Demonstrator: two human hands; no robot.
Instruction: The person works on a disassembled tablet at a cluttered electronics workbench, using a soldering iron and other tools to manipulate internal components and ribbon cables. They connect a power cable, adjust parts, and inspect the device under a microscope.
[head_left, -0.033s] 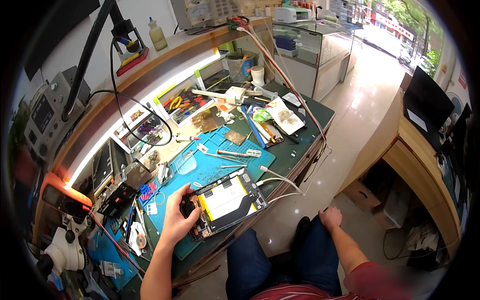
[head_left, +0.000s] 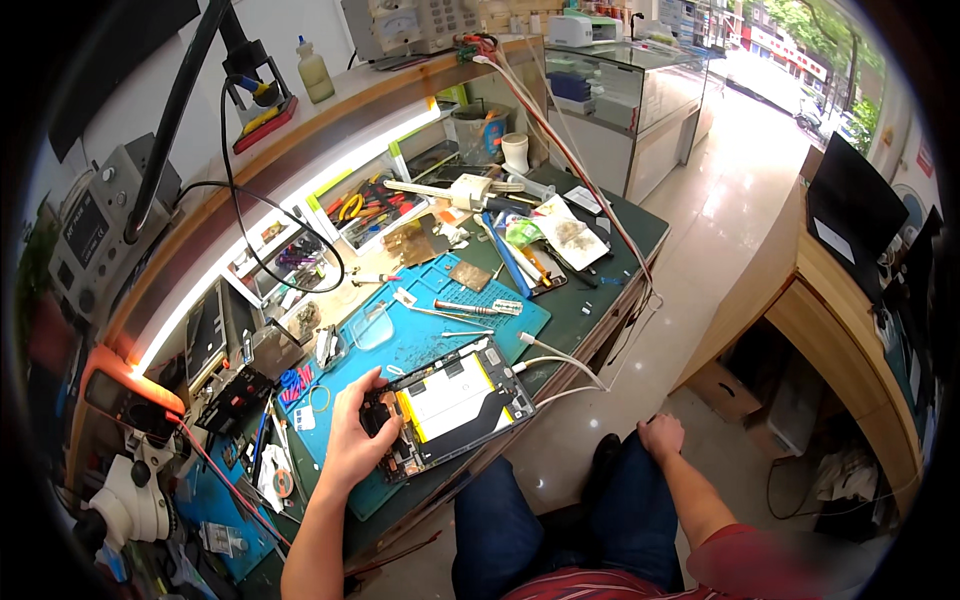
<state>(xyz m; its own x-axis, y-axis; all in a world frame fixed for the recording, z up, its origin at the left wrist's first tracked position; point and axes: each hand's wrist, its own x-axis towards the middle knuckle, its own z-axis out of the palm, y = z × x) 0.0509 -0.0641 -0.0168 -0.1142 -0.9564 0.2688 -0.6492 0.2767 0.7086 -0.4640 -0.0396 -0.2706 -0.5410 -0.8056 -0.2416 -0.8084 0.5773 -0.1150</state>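
Note:
My left hand (head_left: 362, 430) grips the left end of an opened tablet (head_left: 450, 405), its thumb over the exposed circuit board and its fingers round the edge. The tablet's back is off, and a large white and black battery (head_left: 455, 395) with yellow edging shows inside. A white cable (head_left: 545, 362) meets the tablet's right edge, and a second white cable lies close by. Beneath the tablet spreads a blue work mat (head_left: 430, 325) at the bench's near edge. Resting on my right knee, my right hand (head_left: 661, 436) has its fingers curled in, with nothing visible in them.
A screwdriver (head_left: 465, 307), tweezers and a clear tray (head_left: 373, 327) lie on the mat. An orange multimeter (head_left: 130, 393) and a white microscope part (head_left: 130, 500) stand at left. Pliers (head_left: 350, 205) fill a rack behind. A wooden desk (head_left: 800, 290) stands at right.

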